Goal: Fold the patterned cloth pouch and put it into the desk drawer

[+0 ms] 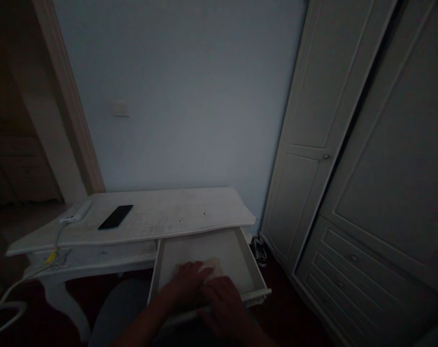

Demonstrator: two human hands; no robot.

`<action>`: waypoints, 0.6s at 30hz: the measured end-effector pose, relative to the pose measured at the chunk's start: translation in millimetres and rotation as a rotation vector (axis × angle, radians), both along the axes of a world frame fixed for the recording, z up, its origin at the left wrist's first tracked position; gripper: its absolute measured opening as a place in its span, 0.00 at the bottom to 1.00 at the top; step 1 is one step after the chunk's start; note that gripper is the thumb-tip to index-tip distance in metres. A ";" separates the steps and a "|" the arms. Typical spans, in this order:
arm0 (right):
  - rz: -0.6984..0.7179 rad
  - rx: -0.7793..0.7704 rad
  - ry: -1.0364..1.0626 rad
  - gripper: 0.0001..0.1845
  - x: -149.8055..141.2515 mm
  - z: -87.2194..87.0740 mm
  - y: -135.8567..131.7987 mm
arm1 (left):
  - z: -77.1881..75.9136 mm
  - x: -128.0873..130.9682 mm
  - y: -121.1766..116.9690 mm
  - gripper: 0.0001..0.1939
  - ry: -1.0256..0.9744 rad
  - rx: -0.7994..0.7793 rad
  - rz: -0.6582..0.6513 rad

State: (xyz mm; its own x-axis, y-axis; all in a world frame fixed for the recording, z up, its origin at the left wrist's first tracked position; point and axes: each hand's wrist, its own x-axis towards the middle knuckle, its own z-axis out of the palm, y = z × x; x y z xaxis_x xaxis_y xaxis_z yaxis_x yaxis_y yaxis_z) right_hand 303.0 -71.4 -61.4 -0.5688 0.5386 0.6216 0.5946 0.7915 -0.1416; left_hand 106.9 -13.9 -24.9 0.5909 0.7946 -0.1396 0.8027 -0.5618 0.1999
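A shallow drawer [237, 262] is pulled out from the right half of a white table. Inside it lies a crumpled pale cloth [213, 265], perhaps a wipe; the dim light hides its exact kind. My left hand [190, 279] reaches in from the left, with its fingers gripping the cloth against the drawer bottom. Beside it, my right hand [221, 296] is over the drawer's front, its bent fingers at the near edge of the same cloth. The two hands almost touch. Part of the cloth is hidden under the fingers.
On the worn white tabletop [168, 207] are a dark phone [116, 217] and a white power strip [76, 212] whose cable hangs off the left. A stool [123, 308] stands below. Shoes [258, 251] lie by the wardrobe [294, 193] at right.
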 end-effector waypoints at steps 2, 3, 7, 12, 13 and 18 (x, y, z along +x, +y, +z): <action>0.064 0.044 -0.107 0.30 19.3 4.8 7.9 | 4.3 -6.9 -3.2 0.41 0.049 -0.020 0.057; 0.117 0.075 -0.165 0.32 31.7 6.2 11.9 | 8.8 -11.8 -3.2 0.42 0.069 -0.049 0.068; 0.152 0.106 -0.305 0.28 93.1 7.7 21.0 | 34.7 -44.2 6.8 0.43 -0.032 -0.289 0.075; -0.111 -0.060 -0.178 0.34 146.9 -2.8 23.1 | 55.0 -69.1 12.0 0.27 -0.358 -0.677 0.084; -0.138 -0.080 -0.126 0.39 150.3 -6.5 24.5 | 53.6 -65.7 10.1 0.25 -0.369 -0.707 0.077; -0.109 -0.118 0.014 0.49 148.2 -23.8 32.8 | 32.4 -16.9 5.5 0.26 -0.381 -0.741 0.036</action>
State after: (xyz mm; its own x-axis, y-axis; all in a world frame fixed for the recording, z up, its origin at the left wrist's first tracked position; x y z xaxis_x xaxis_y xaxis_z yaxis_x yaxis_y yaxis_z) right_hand 451.2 -38.6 -85.2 -0.4948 0.6664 0.5578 0.6733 0.6997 -0.2388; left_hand 90.0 -8.4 7.5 0.6797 0.5945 -0.4295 0.6204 -0.1536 0.7691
